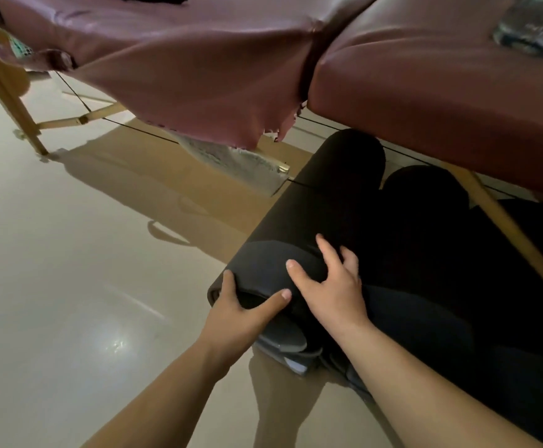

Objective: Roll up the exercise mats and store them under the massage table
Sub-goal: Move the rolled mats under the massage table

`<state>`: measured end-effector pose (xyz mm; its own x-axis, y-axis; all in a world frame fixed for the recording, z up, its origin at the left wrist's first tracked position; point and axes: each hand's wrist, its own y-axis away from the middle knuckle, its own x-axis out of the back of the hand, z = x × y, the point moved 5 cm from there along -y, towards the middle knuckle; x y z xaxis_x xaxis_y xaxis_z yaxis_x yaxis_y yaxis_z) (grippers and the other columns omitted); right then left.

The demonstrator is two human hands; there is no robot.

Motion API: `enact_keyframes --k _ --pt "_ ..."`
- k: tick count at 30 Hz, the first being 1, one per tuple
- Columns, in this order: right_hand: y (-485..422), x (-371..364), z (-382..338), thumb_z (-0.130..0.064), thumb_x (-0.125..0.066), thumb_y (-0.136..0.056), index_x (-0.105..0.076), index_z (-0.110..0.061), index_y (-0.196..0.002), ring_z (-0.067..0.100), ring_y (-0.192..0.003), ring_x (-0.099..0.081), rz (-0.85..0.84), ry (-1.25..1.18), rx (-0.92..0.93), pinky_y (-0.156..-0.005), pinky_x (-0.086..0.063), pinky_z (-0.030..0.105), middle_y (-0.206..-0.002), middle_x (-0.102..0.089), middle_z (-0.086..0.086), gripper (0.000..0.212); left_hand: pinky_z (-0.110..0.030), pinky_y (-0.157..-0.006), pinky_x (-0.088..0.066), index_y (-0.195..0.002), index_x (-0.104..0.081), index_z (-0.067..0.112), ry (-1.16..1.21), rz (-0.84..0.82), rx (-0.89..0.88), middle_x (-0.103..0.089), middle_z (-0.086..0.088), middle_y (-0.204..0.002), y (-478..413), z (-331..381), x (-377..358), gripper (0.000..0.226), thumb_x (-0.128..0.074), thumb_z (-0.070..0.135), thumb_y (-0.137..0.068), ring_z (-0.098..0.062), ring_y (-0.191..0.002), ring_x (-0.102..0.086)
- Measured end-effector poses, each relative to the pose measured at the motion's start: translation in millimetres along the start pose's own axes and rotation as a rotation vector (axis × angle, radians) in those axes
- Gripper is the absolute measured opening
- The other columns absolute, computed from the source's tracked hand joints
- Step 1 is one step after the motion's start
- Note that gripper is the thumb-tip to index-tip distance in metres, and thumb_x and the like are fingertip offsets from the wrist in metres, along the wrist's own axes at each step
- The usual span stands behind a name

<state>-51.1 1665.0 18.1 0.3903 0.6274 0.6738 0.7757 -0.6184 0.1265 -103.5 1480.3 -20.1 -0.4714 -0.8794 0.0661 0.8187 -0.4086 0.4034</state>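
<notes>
A rolled black exercise mat (315, 202) lies on the floor, its far end reaching under the maroon massage table (425, 101). My left hand (241, 315) grips the roll's near open end, thumb on the outer layer and fingers across the opening. My right hand (331, 286) presses flat on top of the same roll, fingers spread. A second dark rolled mat (425, 202) lies to the right, partly under the table. More dark mat material (431, 324) sits beneath and right of my right forearm.
Wooden table legs stand at the left (8, 92) and right (509, 227), with black support cables (141, 132) strung between them. Torn maroon upholstery (225, 118) hangs from the table edge over a grey fuzzy cloth (241, 166). A clear plastic item (535, 27) rests on the tabletop. The floor (70, 270) is glossy tile.
</notes>
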Motion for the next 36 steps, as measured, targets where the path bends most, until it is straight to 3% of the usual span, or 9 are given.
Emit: enact_keyframes --k 3,7,12,16,20,27,31,34,36 --pt "8 -1 -4 -0.074 -0.068 -0.084 -0.041 -0.051 -0.155 0.020 -0.157 -0.013 -0.048 0.135 0.083 -0.115 -0.038 0.042 -0.169 -0.010 -0.012 0.078 -0.039 -0.115 -0.046 -0.165 -0.022 0.039 -0.058 0.010 -0.012 -0.041 0.016 -0.161 -6 -8 4 0.129 -0.078 0.089 -0.060 -0.018 -0.143 -0.048" --pt "11 2 -1 -0.074 -0.074 -0.079 -0.033 -0.058 -0.155 0.016 -0.158 0.000 -0.187 0.112 0.073 -0.120 -0.031 0.043 -0.170 0.002 -0.019 0.089 -0.045 -0.103 -0.056 -0.148 -0.048 0.043 -0.207 0.338 -0.057 -0.049 0.014 -0.130 4 -18 25 0.098 -0.063 0.095 -0.066 -0.017 -0.122 -0.057" --pt "9 7 12 -0.076 -0.080 -0.069 -0.014 -0.065 -0.157 0.014 -0.158 0.018 -0.344 0.271 0.142 -0.123 -0.026 0.051 -0.170 0.018 -0.020 0.110 -0.016 -0.081 -0.046 -0.109 -0.064 0.048 -0.048 0.297 -0.084 -0.061 0.017 -0.118 5 -12 15 0.031 -0.079 0.058 -0.084 0.000 -0.107 -0.058" --pt "6 2 13 -0.074 -0.077 -0.076 -0.016 -0.065 -0.157 0.017 -0.159 0.021 -0.299 0.308 0.162 -0.124 -0.026 0.052 -0.173 0.020 -0.014 0.102 -0.021 -0.096 -0.041 -0.151 -0.053 0.024 0.008 0.254 -0.038 -0.058 0.023 -0.131 1 -14 12 0.077 -0.079 0.055 -0.085 0.005 -0.111 -0.052" --pt "3 2 11 -0.070 -0.071 -0.085 -0.014 -0.062 -0.159 0.022 -0.160 0.021 -0.290 0.395 0.150 -0.121 -0.030 0.054 -0.174 0.020 -0.010 0.094 -0.020 -0.082 -0.043 -0.150 -0.053 0.019 -0.046 0.240 0.012 -0.050 0.034 -0.101 -11 -9 7 0.069 -0.077 0.046 -0.091 0.005 -0.084 -0.052" --pt "20 -8 1 -0.065 -0.052 -0.099 -0.024 -0.046 -0.163 0.029 -0.161 -0.006 -0.116 0.630 0.261 -0.119 -0.036 0.058 -0.175 -0.008 0.004 0.072 -0.034 -0.107 -0.046 -0.163 -0.033 0.026 -0.032 0.152 0.108 -0.049 0.012 -0.155 -18 -10 8 0.090 -0.074 0.059 -0.090 -0.023 -0.143 -0.048" --pt "42 -14 -21 -0.051 -0.062 -0.097 -0.068 -0.022 -0.135 0.030 -0.131 -0.054 0.107 0.636 0.496 -0.100 -0.052 0.052 -0.139 -0.058 0.008 0.048 -0.007 -0.073 -0.051 -0.128 -0.058 0.037 -0.010 0.173 0.139 -0.065 0.020 -0.111 -5 -8 30 0.028 -0.067 0.042 -0.101 -0.004 -0.101 -0.063" --pt "61 -38 -42 -0.043 -0.065 -0.094 -0.077 -0.018 -0.114 0.027 -0.103 -0.059 0.105 0.615 0.611 -0.080 -0.052 0.043 -0.109 -0.061 0.004 0.034 -0.041 -0.103 -0.056 -0.155 -0.045 0.027 -0.054 0.231 0.166 -0.065 -0.001 -0.133 9 -10 70 0.063 -0.066 0.049 -0.100 -0.023 -0.117 -0.064" --pt "73 -60 -61 -0.041 -0.065 -0.095 -0.078 -0.019 -0.110 0.025 -0.094 -0.058 0.024 0.609 0.644 -0.075 -0.051 0.040 -0.101 -0.061 0.001 0.030 -0.049 -0.107 -0.053 -0.160 -0.039 0.022 -0.130 0.254 0.197 -0.065 -0.004 -0.134 24 -23 109 0.072 -0.066 0.049 -0.098 -0.027 -0.118 -0.065"
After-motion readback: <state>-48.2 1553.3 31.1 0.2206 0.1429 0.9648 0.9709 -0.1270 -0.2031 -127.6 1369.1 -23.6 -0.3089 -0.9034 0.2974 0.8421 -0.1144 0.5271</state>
